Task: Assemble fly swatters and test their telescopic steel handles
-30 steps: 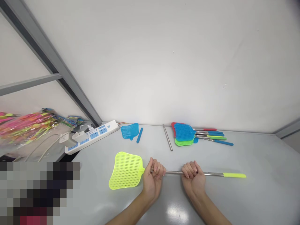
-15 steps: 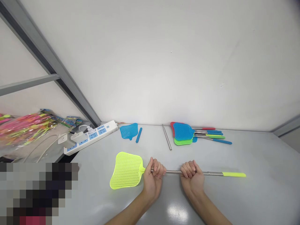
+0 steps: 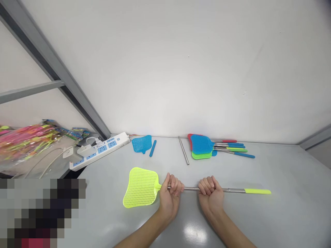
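A yellow fly swatter (image 3: 141, 187) lies across the grey table (image 3: 284, 206), its mesh head to the left and its yellow grip (image 3: 258, 191) to the right. Between them runs a telescopic metal rod. My left hand (image 3: 170, 196) is closed around the rod right beside the head. My right hand (image 3: 210, 193) is closed around the rod a little further right, palm up, fingers curled over it.
A stack of assembled swatters (image 3: 204, 146) lies at the back by the wall. A loose metal rod (image 3: 183, 155), a blue swatter head (image 3: 141, 143) and a blue grip (image 3: 152, 148) lie nearby. A power strip (image 3: 99, 150) and packaged swatters (image 3: 28, 137) are at the left.
My right hand has slid slightly left along the rod, closer to my left hand. The swatter has stayed nearly in place.
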The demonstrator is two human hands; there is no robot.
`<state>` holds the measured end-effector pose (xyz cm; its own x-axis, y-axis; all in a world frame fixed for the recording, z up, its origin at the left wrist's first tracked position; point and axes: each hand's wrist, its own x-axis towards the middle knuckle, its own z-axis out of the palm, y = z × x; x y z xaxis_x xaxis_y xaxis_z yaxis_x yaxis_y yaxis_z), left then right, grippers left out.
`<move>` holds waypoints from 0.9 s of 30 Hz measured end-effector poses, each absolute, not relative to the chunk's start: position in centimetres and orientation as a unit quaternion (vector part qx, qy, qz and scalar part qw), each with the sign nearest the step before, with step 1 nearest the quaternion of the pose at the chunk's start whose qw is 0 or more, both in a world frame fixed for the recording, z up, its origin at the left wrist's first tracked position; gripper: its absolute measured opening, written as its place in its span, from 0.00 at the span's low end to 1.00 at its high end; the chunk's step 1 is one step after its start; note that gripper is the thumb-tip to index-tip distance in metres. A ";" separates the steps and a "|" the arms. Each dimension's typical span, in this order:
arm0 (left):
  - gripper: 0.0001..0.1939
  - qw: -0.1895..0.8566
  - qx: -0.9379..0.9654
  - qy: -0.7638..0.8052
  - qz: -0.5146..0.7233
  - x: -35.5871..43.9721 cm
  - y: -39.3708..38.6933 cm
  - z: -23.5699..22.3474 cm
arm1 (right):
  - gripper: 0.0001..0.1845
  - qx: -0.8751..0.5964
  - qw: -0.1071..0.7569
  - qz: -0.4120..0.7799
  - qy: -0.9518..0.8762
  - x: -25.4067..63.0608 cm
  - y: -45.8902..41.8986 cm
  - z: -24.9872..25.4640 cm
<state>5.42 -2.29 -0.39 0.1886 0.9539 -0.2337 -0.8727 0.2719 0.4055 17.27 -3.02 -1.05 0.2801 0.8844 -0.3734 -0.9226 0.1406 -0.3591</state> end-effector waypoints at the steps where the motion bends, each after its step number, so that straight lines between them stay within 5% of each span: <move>1: 0.19 0.766 0.090 0.223 0.597 5.4 -2.3 -0.4 | 0.18 -0.271 0.754 0.598 0.032 17.2 -3.0 -1.1; 27: 0.20 0.769 0.088 0.225 0.592 5.7 -2.6 -0.4 | 0.17 -0.259 0.753 0.603 0.050 16.8 -3.2 -1.0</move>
<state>5.67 -2.61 -0.43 0.1968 0.9503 -0.2414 -0.8711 0.2825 0.4017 16.82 -3.19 -1.02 0.2666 0.8824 -0.3877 -0.9342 0.1377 -0.3291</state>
